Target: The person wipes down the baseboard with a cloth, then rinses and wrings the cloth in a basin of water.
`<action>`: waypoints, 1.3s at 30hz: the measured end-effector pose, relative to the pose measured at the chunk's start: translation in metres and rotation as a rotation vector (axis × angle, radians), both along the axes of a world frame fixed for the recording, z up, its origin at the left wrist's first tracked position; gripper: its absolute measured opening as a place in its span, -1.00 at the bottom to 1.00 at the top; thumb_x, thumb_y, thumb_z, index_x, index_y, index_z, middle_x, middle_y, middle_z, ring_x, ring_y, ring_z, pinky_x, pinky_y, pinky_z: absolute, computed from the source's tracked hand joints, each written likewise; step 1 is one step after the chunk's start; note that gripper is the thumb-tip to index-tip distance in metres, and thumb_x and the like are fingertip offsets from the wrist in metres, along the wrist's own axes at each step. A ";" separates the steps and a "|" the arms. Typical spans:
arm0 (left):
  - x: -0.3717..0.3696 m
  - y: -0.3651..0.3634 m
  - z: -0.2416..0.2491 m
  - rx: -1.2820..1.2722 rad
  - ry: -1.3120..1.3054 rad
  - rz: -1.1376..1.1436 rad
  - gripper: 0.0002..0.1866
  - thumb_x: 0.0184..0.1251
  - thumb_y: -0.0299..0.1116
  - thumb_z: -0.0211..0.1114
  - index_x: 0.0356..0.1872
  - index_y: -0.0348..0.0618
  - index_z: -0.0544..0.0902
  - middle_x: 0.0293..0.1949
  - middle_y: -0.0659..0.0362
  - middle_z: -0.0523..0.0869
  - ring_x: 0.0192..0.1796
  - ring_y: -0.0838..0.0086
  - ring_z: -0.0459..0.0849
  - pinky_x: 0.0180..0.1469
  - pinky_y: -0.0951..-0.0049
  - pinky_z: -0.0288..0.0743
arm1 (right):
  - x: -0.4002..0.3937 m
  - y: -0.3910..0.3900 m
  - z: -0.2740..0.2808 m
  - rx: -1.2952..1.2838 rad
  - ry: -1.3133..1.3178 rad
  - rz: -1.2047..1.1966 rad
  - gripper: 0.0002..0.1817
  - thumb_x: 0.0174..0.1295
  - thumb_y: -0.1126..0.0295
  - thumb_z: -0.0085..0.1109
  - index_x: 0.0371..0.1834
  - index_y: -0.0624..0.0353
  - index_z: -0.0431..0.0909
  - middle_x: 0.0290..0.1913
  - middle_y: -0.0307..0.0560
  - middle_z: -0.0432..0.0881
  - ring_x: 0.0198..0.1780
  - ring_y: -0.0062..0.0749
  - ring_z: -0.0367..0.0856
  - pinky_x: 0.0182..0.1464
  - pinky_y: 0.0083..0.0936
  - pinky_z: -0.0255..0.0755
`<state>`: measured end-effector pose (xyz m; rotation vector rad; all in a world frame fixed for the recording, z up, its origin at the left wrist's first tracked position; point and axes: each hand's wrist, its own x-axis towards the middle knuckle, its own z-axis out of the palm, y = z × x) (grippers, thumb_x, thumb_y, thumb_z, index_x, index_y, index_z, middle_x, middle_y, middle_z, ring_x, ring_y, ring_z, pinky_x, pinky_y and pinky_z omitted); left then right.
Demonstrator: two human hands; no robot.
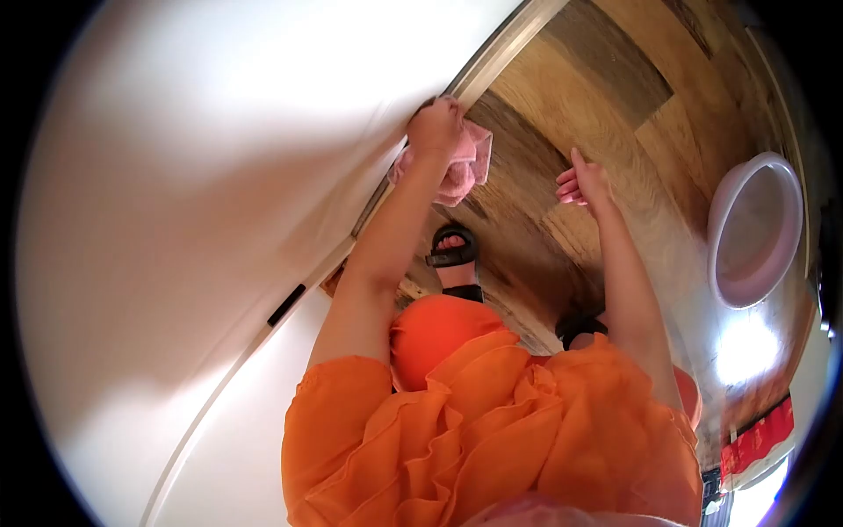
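Observation:
My left hand (436, 127) is closed on a pink cloth (458, 180), pressing it against the bottom of the white wall or door panel (219, 176), beside the light edging strip (496, 57). Part of the cloth hangs loose below the fingers. Over the wooden floor, my right hand (587, 184) is held out with nothing in it. One of its digits points away from me and the others are loosely bent.
A pale plastic basin (716, 237) stands on the wood-look floor (615, 149) at the right. My sandalled foot (453, 246) is just below the cloth. A red patterned item (757, 446) lies at the lower right, and a black piece (286, 305) sits on the panel's edge.

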<state>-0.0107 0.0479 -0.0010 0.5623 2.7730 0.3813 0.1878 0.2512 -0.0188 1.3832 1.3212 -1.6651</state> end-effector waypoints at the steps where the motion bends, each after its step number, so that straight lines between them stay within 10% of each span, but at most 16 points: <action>1: -0.002 -0.002 0.000 0.025 -0.022 -0.012 -0.79 0.24 -0.19 0.20 -0.36 -0.10 0.62 -0.45 -0.02 0.69 -0.35 0.03 0.67 -0.27 0.09 0.52 | 0.000 0.001 0.001 0.002 0.006 0.009 -0.27 0.33 -0.20 -0.21 -0.43 0.34 0.63 -0.57 0.03 0.67 -0.68 -0.45 0.61 -0.73 -0.65 0.28; 11: 0.025 0.014 0.009 0.115 0.068 -0.167 -0.64 0.22 -0.25 0.23 0.02 -0.10 0.51 -0.03 0.00 0.59 -0.02 0.07 0.55 -0.07 0.16 0.44 | 0.000 0.000 0.003 0.000 -0.002 -0.014 -0.27 0.31 -0.23 -0.21 -0.38 0.30 0.64 -0.61 -0.01 0.65 -0.61 -0.46 0.63 -0.60 -0.62 0.37; 16: 0.072 -0.042 0.018 0.317 0.087 -0.248 -0.29 0.07 -0.35 0.35 0.29 -0.28 0.30 0.18 -0.14 0.37 0.18 -0.05 0.38 0.19 0.15 0.29 | -0.076 -0.056 0.029 0.591 0.449 0.238 -0.62 0.25 0.04 -0.01 -0.32 0.12 0.64 -0.40 0.00 0.68 -0.32 -0.17 0.67 -0.18 -0.31 0.49; 21: 0.094 -0.079 0.011 0.443 -0.205 -0.093 -0.36 0.06 -0.38 0.35 0.21 -0.32 0.38 0.14 -0.15 0.43 0.17 0.02 0.43 0.21 0.17 0.32 | -0.124 -0.140 0.046 1.213 0.686 0.675 -0.67 0.20 0.11 0.14 -0.06 0.04 0.59 -0.12 -0.08 0.66 -0.18 -0.19 0.66 -0.07 -0.39 0.52; 28: 0.133 -0.126 0.099 0.577 -0.751 0.524 -0.70 0.28 -0.43 0.21 0.03 -0.22 0.55 -0.01 0.04 0.64 -0.09 0.41 0.66 0.01 0.47 0.51 | -0.127 -0.077 0.013 0.325 0.646 1.234 -0.67 0.19 0.12 0.16 -0.09 0.06 0.54 -0.11 -0.01 0.61 -0.12 -0.15 0.63 -0.06 -0.26 0.51; 33: 0.183 -0.173 0.094 0.678 -0.738 0.808 -0.72 0.35 -0.45 0.17 0.05 -0.26 0.55 -0.05 0.16 0.68 -0.09 0.53 0.63 0.01 0.51 0.51 | -0.151 -0.049 0.063 1.067 1.010 1.054 -0.45 0.07 -0.09 0.18 0.01 0.06 0.55 -0.08 0.03 0.63 -0.09 -0.12 0.62 -0.05 -0.24 0.49; 37: 0.186 -0.165 0.104 0.665 -0.610 0.803 -0.72 0.35 -0.44 0.19 0.05 -0.29 0.56 -0.02 0.16 0.66 -0.08 0.54 0.61 0.01 0.52 0.49 | -0.137 -0.096 0.034 1.580 0.826 0.830 -0.53 0.11 -0.03 0.11 -0.03 0.03 0.57 -0.08 -0.06 0.61 -0.08 -0.20 0.58 -0.09 -0.24 0.46; 39: 0.200 -0.164 0.105 0.715 -0.530 0.772 -0.73 0.31 -0.39 0.24 -0.02 -0.28 0.60 -0.12 0.19 0.70 -0.17 0.56 0.63 -0.06 0.54 0.50 | -0.132 -0.097 0.034 1.446 0.923 0.840 -0.51 0.06 -0.03 0.18 -0.03 0.03 0.55 -0.10 -0.06 0.61 -0.14 -0.18 0.61 -0.16 -0.23 0.49</action>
